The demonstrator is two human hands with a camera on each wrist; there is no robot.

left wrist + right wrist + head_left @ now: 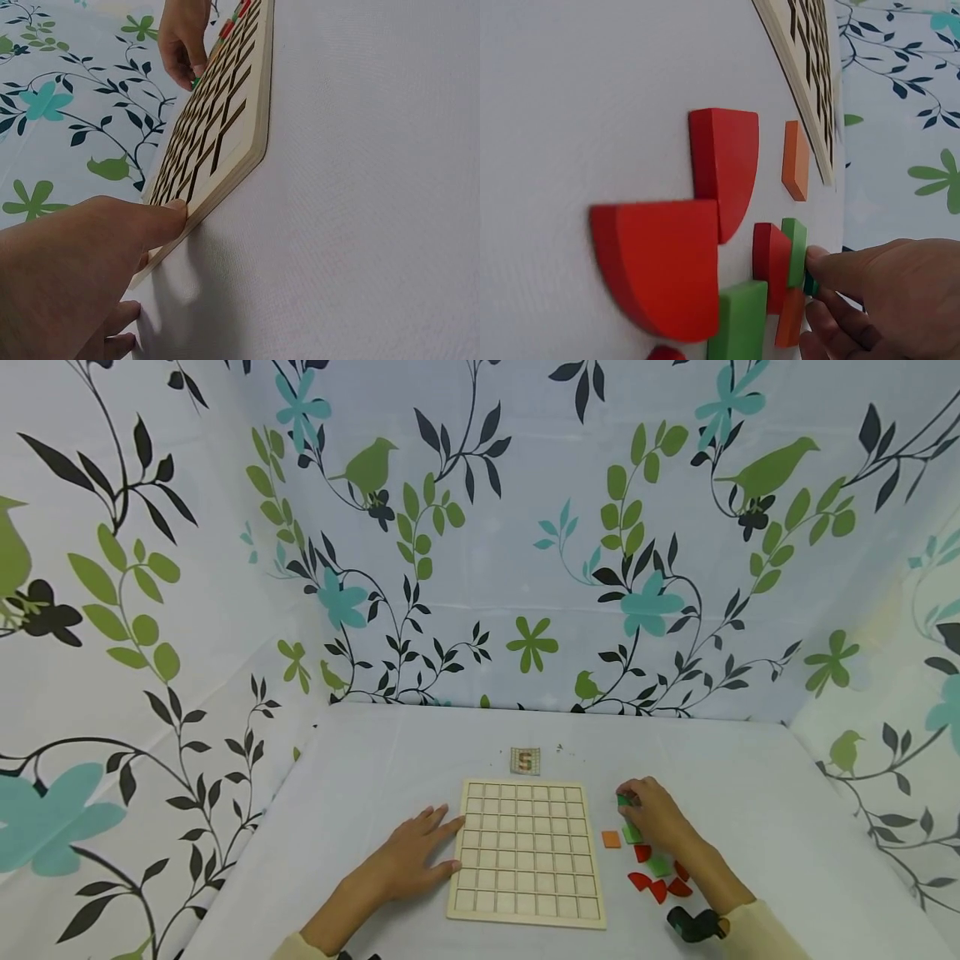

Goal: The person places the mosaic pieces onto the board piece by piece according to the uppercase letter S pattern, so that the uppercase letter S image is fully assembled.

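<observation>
A pale wooden grid board (527, 860) lies flat on the white table. My left hand (408, 864) rests at its left side, fingers spread, with the thumb touching the board's edge in the left wrist view. To the right of the board, my right hand (657, 814) pinches a dark green block (811, 283) between thumb and fingers. Most of that block is hidden by the hand. Close below it are a light green block (632, 834), a red quarter-round block (639, 881) among several like it, and an orange square block (611, 839).
Beyond the board lies a small patterned square (525, 761) with a figure on it. Another light green block (660, 866) sits among the red ones. A dark device (693, 925) is by the right wrist. Patterned cloth (480, 568) hangs behind and at both sides.
</observation>
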